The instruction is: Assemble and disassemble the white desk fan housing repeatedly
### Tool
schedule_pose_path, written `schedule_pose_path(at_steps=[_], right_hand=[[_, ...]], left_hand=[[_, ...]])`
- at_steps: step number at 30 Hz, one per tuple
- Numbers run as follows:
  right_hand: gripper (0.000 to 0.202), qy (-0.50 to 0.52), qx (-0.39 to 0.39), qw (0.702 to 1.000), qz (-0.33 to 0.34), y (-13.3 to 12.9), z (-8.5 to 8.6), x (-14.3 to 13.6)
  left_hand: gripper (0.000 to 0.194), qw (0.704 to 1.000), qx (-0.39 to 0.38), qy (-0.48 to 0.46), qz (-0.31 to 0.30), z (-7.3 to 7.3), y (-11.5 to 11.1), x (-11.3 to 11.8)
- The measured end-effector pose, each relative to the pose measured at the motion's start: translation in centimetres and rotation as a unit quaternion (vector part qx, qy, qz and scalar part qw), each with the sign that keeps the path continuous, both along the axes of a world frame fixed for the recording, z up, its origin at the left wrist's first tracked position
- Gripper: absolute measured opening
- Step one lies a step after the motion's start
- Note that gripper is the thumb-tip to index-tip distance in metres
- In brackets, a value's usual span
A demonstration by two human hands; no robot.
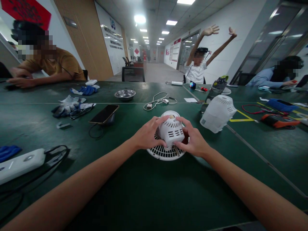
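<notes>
A small white fan [171, 132] lies grille-down on the green table, its slotted motor housing facing up. The round white grille [166, 154] spreads out beneath the housing. My left hand [152, 133] grips the housing from the left, thumb low at the front and fingers near the top. From the right, my right hand [193, 139] holds the same housing, with its thumb at the lower front edge. Part of the fan's far side is hidden by the housing and my fingers.
Right of the fan stands a white plastic housing [218, 114] beside a dark bottle [213, 93]. A phone [104, 114], gloves [68, 106], a metal bowl [125, 94] and a cable [160, 101] lie around. An orange multimeter [279, 121] is far right. Several people sit around the table.
</notes>
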State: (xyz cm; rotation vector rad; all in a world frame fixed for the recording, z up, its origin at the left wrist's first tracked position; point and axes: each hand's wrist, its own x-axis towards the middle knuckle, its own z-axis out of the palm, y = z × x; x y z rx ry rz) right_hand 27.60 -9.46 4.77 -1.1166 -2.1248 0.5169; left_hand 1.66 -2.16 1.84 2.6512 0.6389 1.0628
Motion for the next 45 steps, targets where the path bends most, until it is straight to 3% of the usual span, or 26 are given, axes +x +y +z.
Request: schedule_pose_path(at_steps=[4, 9, 12, 17, 23, 26, 30, 33, 36, 39, 42, 45], right_hand=[[0.083, -0.048, 0.106, 0.993, -0.019, 0.4, -0.2, 0.6], [0.078, -0.005, 0.097, 0.994, -0.042, 0.3, -0.2, 0.3], [0.079, 0.016, 0.059, 0.994, -0.089, -0.3, 0.1, -0.8], [0.075, 0.045, 0.035, 0.993, -0.103, -1.0, 0.3, -1.8], [0.074, 0.054, 0.031, 0.995, -0.081, -0.3, 0.0, -0.8], [0.085, 0.043, 0.010, 0.995, -0.094, 0.3, -0.1, -0.2], [0.111, 0.019, -0.016, 0.995, -0.100, 0.5, 0.0, 0.1], [0.113, 0.026, -0.025, 0.994, -0.105, 0.3, 0.2, 0.2], [0.115, 0.070, -0.023, 0.989, -0.128, 0.3, 0.5, 0.6], [0.117, 0.168, -0.012, 0.976, -0.140, 0.6, 0.6, 1.0], [0.099, 0.284, -0.104, 0.947, -0.109, 0.7, 0.1, 0.9], [0.072, 0.313, -0.253, 0.914, -0.058, 0.4, -0.6, 0.1]], left_hand=[[0.089, 1.000, -0.002, -0.015, 0.023, -0.9, 1.1, -1.4], [0.045, 0.979, -0.056, -0.067, 0.186, -1.9, 3.1, -2.9], [0.044, 0.962, -0.119, -0.042, 0.240, -2.1, 4.0, -3.5], [0.048, 0.950, -0.193, 0.006, 0.245, -2.0, 4.2, -3.7], [0.048, 0.943, -0.182, 0.044, 0.273, -2.3, 4.3, -3.6], [0.044, 0.943, -0.177, 0.052, 0.279, -2.6, 4.5, -3.7], [0.039, 0.946, -0.198, 0.044, 0.254, -2.6, 4.6, -3.9], [0.029, 0.953, -0.228, 0.021, 0.200, -2.4, 4.3, -4.2], [0.024, 0.956, -0.250, -0.044, 0.149, -2.0, 3.6, -4.0], [0.033, 0.957, -0.223, -0.142, 0.116, -1.9, 3.0, -3.1], [0.054, 0.936, -0.218, -0.258, 0.100, -2.3, 2.9, -2.2], [0.055, 0.905, -0.293, -0.302, 0.053, -2.9, 3.0, -1.7]])
